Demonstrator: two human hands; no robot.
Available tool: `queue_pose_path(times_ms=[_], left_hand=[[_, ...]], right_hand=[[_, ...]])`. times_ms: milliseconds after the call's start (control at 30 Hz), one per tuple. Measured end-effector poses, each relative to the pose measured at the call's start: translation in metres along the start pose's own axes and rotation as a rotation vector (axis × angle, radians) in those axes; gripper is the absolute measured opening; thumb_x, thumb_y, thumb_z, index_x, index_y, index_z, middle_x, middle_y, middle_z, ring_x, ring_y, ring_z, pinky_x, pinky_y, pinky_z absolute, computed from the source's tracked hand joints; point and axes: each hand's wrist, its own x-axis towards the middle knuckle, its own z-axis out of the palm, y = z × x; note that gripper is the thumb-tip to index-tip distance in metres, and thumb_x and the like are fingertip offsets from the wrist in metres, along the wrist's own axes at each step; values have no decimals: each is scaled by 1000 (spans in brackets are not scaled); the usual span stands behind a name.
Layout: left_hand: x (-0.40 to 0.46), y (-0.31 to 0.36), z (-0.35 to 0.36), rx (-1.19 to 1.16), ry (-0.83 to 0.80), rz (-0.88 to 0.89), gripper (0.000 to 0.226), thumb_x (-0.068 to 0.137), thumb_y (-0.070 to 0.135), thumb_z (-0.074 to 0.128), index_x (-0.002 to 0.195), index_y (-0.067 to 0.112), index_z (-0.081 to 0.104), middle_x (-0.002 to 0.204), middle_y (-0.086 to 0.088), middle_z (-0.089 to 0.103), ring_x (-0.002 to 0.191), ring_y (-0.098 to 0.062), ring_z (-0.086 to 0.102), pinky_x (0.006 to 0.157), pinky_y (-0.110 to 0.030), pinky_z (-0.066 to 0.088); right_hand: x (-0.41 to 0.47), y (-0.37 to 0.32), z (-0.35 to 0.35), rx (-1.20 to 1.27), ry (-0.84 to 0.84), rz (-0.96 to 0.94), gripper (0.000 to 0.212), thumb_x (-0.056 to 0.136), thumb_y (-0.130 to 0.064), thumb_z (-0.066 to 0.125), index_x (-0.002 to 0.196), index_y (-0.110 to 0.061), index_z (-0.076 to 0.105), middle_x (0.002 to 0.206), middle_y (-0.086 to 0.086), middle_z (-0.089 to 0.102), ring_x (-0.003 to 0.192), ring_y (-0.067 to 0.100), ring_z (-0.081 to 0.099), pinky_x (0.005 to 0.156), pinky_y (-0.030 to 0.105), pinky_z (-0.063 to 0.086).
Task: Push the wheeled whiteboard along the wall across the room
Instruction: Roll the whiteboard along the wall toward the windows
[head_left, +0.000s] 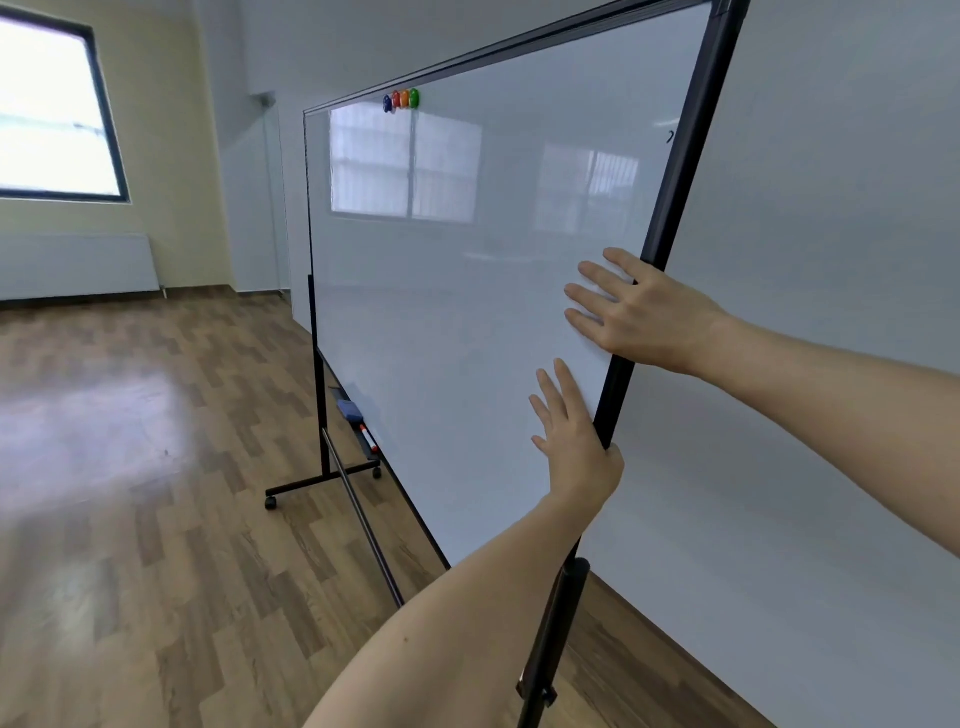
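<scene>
A large wheeled whiteboard on a black stand runs away from me, close along the white wall on the right. My right hand lies over the near black upright post, fingers spread flat on the board face. My left hand sits lower on the same edge, fingers flat on the board and thumb wrapped round the post. Several coloured magnets stick near the top rim. The far foot with a caster rests on the floor; the near foot is hidden.
An eraser and a marker lie in the tray under the board. Wooden floor spreads out to the left. A window and a low radiator stand on the far wall.
</scene>
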Motion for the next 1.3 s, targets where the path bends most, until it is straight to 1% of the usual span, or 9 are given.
queue_pose_path(times_ms=[167,300,533,767,900,967,1067,1167,1300], left_hand=[[66,-23,1,3,5,-2,112,76,-16,47,147,33,-25,160,2,-27,147,-33,-21,114,-66,4],[125,-46,0,17,12,2,113,77,-15,48,137,37,-33,160,2,-27,147,-33,-21,114,-65,4],[227,-85,-5,53,48,8,117,77,-13,49,128,45,-39,160,3,-28,148,-33,-19,114,-66,7],[323,-122,-13,29,38,-6,112,77,-15,47,146,34,-26,160,3,-27,147,-33,-20,114,-66,6],[384,-148,-16,16,58,-3,111,76,-15,46,149,33,-22,160,2,-27,147,-32,-20,114,-66,5],[413,-161,-18,12,68,-8,110,77,-15,47,149,33,-22,160,3,-26,147,-31,-20,114,-66,5],[457,-178,-20,9,85,-4,109,77,-14,46,149,33,-21,161,3,-25,148,-31,-19,113,-66,5],[501,-193,-23,24,113,-13,108,76,-13,45,149,33,-20,162,3,-23,148,-32,-17,114,-68,9],[550,-215,-32,63,144,-19,110,75,-9,47,147,41,-22,162,5,-22,148,-32,-15,108,-66,31]], right_hand=[[45,-3,56,4,70,-6,57,88,3,19,108,-12,70,120,13,70,112,38,63,99,52,49],[87,-7,104,6,89,-15,34,86,0,51,113,-10,69,122,15,69,112,39,63,97,54,50],[166,-14,178,18,92,15,52,89,2,24,111,-11,70,119,14,70,110,39,64,94,53,52],[238,-22,254,27,179,8,58,90,2,19,113,-12,70,121,13,70,111,38,64,96,53,51],[289,-27,303,23,208,19,33,85,-1,57,114,-13,69,122,12,69,113,38,63,98,53,50],[312,-28,325,40,196,24,37,77,-8,73,114,-13,70,122,12,69,113,37,63,100,52,49],[347,-33,359,27,196,31,33,79,-7,70,112,-14,70,121,12,70,113,37,63,101,53,48],[386,-38,399,34,254,41,40,86,3,38,99,-13,72,114,12,72,109,38,64,99,52,49],[431,-46,437,0,268,31,21,82,-9,66,101,-13,72,116,13,71,112,39,63,101,52,45]])
